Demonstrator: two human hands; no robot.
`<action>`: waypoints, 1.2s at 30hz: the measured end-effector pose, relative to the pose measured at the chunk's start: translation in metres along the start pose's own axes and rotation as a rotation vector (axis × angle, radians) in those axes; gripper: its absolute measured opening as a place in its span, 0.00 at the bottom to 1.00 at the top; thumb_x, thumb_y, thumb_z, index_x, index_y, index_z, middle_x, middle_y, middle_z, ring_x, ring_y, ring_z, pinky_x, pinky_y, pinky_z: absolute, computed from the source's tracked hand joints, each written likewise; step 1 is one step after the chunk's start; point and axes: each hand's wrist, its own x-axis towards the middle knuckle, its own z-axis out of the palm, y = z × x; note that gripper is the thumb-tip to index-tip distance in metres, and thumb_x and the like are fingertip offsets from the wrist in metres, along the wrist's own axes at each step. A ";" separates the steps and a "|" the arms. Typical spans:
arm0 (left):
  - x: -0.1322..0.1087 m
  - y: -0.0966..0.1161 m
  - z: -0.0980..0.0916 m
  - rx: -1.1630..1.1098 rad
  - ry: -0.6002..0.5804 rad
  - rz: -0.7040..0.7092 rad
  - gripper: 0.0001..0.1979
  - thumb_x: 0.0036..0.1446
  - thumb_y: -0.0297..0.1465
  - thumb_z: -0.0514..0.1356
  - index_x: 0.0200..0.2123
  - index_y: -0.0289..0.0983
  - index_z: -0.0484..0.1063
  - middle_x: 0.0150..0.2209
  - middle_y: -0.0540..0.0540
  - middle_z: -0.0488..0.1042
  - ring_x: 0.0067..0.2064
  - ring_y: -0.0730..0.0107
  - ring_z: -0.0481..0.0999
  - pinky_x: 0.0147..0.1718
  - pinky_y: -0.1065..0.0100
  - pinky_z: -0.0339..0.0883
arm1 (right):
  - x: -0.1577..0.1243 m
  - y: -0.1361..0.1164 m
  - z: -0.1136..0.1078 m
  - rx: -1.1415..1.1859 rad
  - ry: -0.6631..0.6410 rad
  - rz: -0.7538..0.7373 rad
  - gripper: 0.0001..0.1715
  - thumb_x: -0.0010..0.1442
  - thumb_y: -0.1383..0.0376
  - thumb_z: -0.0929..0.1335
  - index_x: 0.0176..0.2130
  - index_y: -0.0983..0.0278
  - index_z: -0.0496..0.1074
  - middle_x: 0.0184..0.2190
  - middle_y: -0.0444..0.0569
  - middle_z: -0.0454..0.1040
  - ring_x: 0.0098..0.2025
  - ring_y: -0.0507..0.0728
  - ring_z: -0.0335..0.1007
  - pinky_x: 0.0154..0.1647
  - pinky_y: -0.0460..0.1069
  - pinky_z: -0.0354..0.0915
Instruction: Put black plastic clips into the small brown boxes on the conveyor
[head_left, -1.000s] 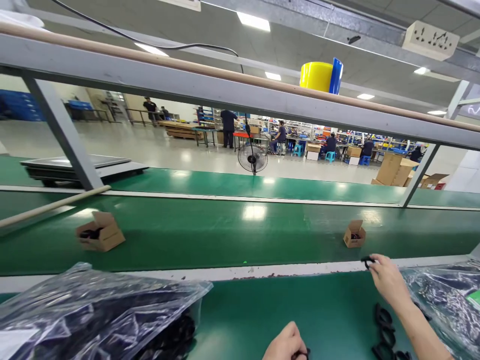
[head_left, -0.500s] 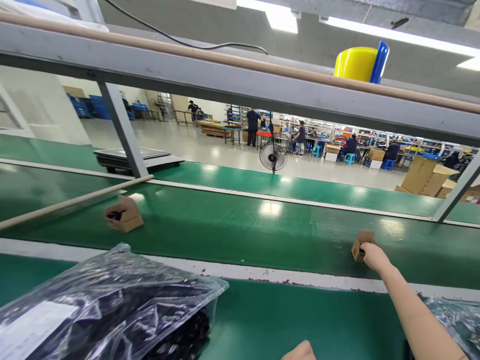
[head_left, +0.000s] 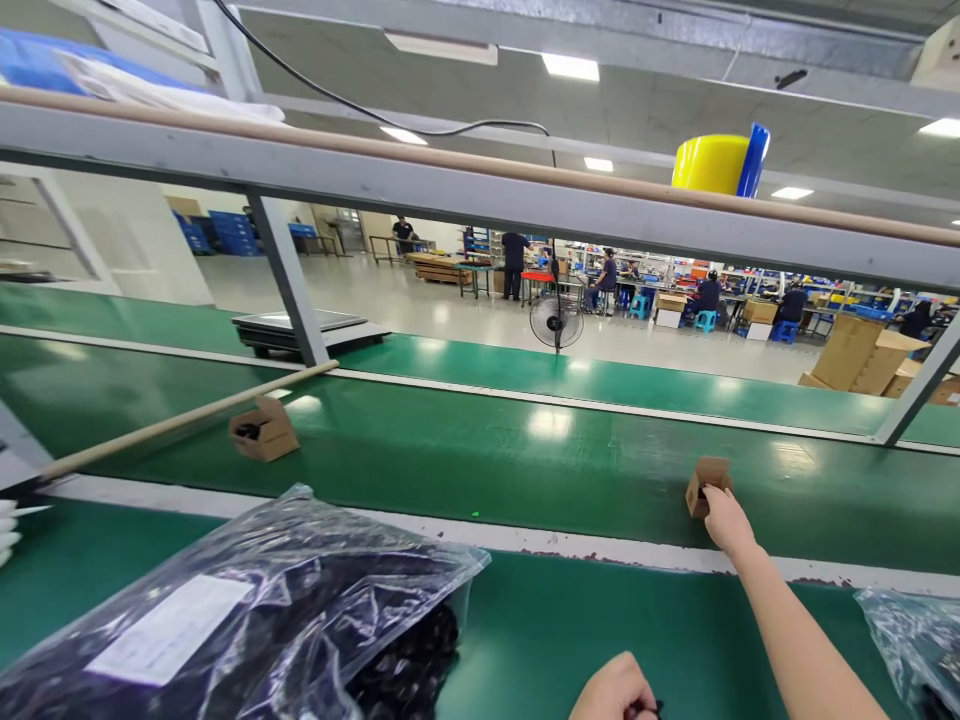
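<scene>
My right hand (head_left: 727, 518) reaches over the green belt (head_left: 480, 460) to a small open cardboard box (head_left: 697, 500). Its fingers are at the box's opening, closed on something I cannot make out. At the bottom edge, my left hand (head_left: 616, 688) is curled above the near green surface, with a bit of something small and black showing at its fingers. Left of it lies a clear plastic bag (head_left: 300, 600) of black parts with a white label. A second open cardboard box (head_left: 264, 430), with a black item inside, sits on the belt at the left.
A wooden rod (head_left: 187, 415) crosses the belt at the left. Above runs a metal frame beam (head_left: 480, 180) holding yellow and blue tape rolls (head_left: 712, 165). Another plastic bag (head_left: 915, 640) lies at the right. Beyond are a scale (head_left: 307, 330), a fan (head_left: 556, 323) and seated people.
The view has shifted, tilting up and left. More of my left hand shows, with the black item at its fingers. My right hand remains at the box.
</scene>
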 end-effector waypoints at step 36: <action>0.199 0.041 -0.090 0.867 0.192 0.160 0.15 0.49 0.19 0.53 0.39 0.34 0.74 0.45 0.40 0.66 0.47 0.57 0.62 0.47 0.56 0.56 | -0.153 -0.100 0.049 0.470 0.164 -0.047 0.18 0.56 0.67 0.61 0.44 0.60 0.72 0.51 0.51 0.68 0.55 0.65 0.60 0.56 0.61 0.58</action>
